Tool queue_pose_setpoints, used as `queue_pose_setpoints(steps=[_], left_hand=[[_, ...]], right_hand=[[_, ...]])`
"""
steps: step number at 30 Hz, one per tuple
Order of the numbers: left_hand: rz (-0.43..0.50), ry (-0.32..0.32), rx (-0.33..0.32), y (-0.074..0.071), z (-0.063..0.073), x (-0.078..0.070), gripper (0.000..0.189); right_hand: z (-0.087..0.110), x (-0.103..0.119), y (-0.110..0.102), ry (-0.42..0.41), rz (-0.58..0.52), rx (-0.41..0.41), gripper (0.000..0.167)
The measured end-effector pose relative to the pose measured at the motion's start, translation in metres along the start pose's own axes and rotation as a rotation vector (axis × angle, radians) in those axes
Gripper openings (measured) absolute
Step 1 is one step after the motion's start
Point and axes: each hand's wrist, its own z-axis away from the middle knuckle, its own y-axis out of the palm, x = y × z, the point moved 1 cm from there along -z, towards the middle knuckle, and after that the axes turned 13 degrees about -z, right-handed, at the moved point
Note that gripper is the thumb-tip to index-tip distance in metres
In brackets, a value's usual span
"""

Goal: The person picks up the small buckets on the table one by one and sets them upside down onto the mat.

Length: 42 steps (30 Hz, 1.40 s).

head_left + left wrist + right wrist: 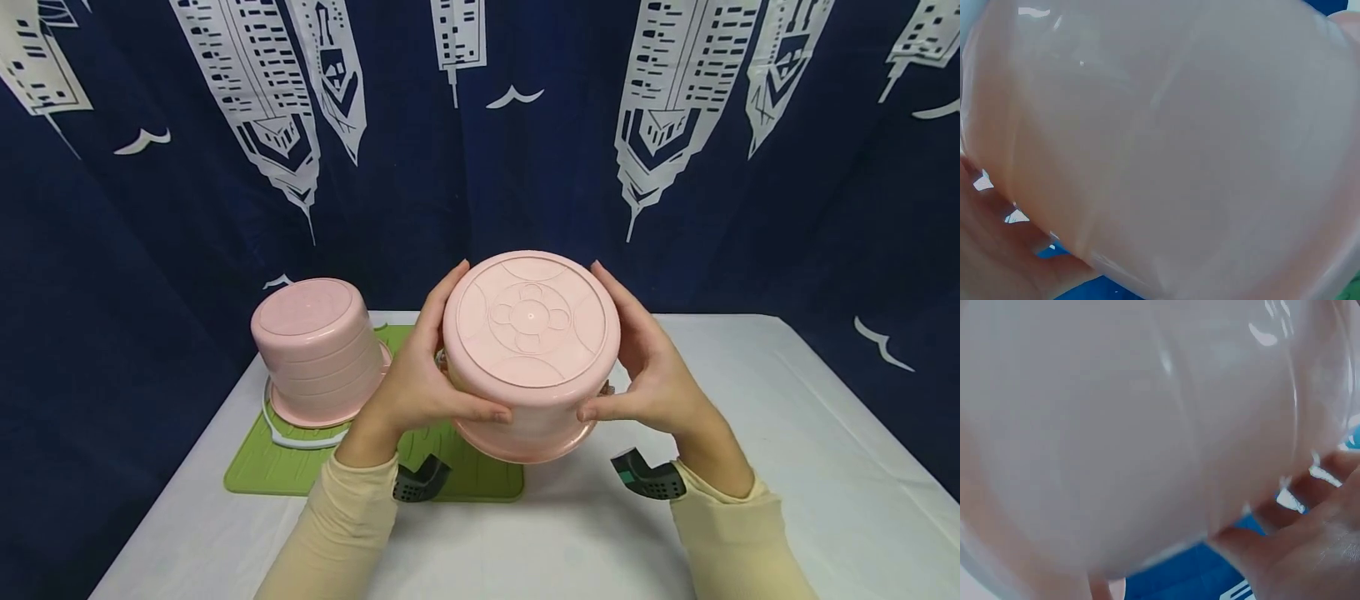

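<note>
Both hands grip a pink plastic bucket [531,321] from its two sides, the left hand [423,375] on one side and the right hand [660,375] on the other. It is upside down and tilted, with a flower pattern on its base facing the head camera. Thumbs press the near wall while the fingers wrap round toward the far side. In the left wrist view the bucket's smooth wall [1166,144] fills most of the picture; the right wrist view shows the same wall [1116,437] close up. The bucket's inside is hidden.
A second pink bucket [318,358] stands upside down at the left on a green mat [468,479], its white handle [300,442] lying around its rim. Below is a table with a white cloth [787,433]. A dark blue printed curtain [525,192] hangs behind.
</note>
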Motion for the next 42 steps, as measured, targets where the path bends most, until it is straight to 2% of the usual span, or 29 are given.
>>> queue_pose_setpoints(steps=[5,11,16,20,25,29,32,34,38,42], left_hand=[[-0.051,-0.020,0.017,0.003,0.001,-0.001,0.148],[0.001,-0.010,0.026,0.001,0.003,-0.005,0.153],[-0.002,-0.002,-0.021,-0.002,0.002,-0.010,0.146],[-0.028,-0.010,-0.058,-0.012,0.002,-0.016,0.142],[-0.020,-0.065,-0.116,-0.033,0.005,-0.026,0.134],[0.063,-0.179,-0.132,-0.045,0.008,-0.028,0.129],[0.046,-0.280,-0.114,-0.047,0.007,-0.020,0.127],[-0.034,-0.319,-0.101,-0.045,0.005,-0.011,0.127],[-0.170,-0.313,-0.092,-0.039,0.003,0.017,0.130],[-0.183,-0.307,-0.080,-0.036,0.005,0.049,0.131]], right_hand=[[0.000,-0.004,0.005,0.047,0.050,-0.043,0.144],[-0.001,-0.003,0.010,0.041,0.047,-0.065,0.141],[-0.002,-0.004,0.015,-0.028,0.022,-0.035,0.136],[-0.004,-0.004,0.013,-0.090,0.038,-0.013,0.132],[-0.003,0.000,0.008,-0.089,0.033,-0.042,0.129],[-0.003,0.001,0.006,-0.096,0.018,-0.048,0.124],[-0.002,0.001,0.005,-0.100,0.017,-0.045,0.122],[-0.002,0.001,0.004,-0.097,0.023,-0.042,0.121],[-0.001,0.002,0.005,-0.071,0.046,-0.040,0.121],[-0.001,0.004,0.006,-0.030,0.078,-0.041,0.121]])
